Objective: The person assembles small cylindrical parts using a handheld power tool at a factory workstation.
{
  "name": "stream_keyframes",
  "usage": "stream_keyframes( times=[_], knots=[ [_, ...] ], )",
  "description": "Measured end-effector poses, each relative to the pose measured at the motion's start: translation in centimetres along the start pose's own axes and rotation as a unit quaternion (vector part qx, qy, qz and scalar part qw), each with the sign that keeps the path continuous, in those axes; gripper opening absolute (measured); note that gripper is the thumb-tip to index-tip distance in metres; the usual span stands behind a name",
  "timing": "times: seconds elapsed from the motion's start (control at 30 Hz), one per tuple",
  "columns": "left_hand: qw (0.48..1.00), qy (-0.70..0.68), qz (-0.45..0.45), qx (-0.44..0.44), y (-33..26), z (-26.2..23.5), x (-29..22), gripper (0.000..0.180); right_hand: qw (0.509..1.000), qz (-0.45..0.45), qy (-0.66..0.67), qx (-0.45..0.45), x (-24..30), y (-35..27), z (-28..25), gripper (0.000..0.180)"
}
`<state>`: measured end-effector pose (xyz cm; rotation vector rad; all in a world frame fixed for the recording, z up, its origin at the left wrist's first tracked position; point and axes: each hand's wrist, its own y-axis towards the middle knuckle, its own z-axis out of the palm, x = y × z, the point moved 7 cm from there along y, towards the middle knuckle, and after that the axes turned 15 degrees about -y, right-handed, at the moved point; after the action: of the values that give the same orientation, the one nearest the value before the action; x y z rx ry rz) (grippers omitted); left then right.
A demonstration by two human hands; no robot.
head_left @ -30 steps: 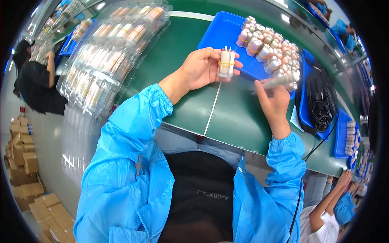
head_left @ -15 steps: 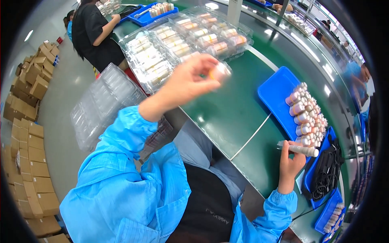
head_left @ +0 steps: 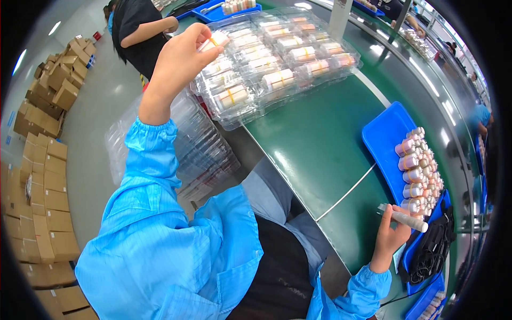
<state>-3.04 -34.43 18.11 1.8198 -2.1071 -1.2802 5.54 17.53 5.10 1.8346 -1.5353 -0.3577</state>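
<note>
The left hand [head_left: 178, 61] is positioned at the far left, above the left edge of a transparent tray [head_left: 250, 109]. Its thumb and fingers are closed on a pale bundle [head_left: 214, 40] with a yellow band. Contact between this bundle and the tray cannot be determined.

The right hand [head_left: 392, 234] is positioned at the near right, above the green surface [head_left: 309, 144]. Its fingers are closed around a tool [head_left: 409, 220] with a pale, rod-like handle; the handle end points right and the darker end points left. The exact type of tool cannot be determined.

The transparent tray lies on the far left part of the surface and carries rows of banded bundles in its compartments. A blue tray [head_left: 384, 130] rests on the right part of the surface. Grouped cylinders [head_left: 421, 170], pale pink and white with silvery ends, occupy its right side, just beyond the right hand. Nearer, a second blue tray [head_left: 407, 261] contains black cables [head_left: 431, 248].

Left of the surface, at a lower level, stands a stack of transparent trays [head_left: 197, 144]. Cardboard boxes [head_left: 50, 202] are piled at the far left. A co-worker [head_left: 140, 32] in black stands beyond the left hand.
</note>
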Motion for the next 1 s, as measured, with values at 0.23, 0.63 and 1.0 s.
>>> stream_keyframes(
  times=[0.23,0.63,1.0],
  knots=[
    [0.982,-0.092,-0.062,0.154,-2.8,0.2,1.7,0.033,0.999,0.032,0.005,0.022,-0.8,-0.5,0.5,0.014],
    [0.955,-0.295,0.028,-0.021,-6.7,1.3,7.5,0.028,0.999,0.034,-0.007,0.029,-1.1,-0.7,0.4,0.017],
    [0.969,-0.202,-0.005,-0.141,-9.0,3.6,0.9,0.021,1.0,-0.018,0.008,0.004,0.8,0.0,-0.2,0.013]
  ],
)
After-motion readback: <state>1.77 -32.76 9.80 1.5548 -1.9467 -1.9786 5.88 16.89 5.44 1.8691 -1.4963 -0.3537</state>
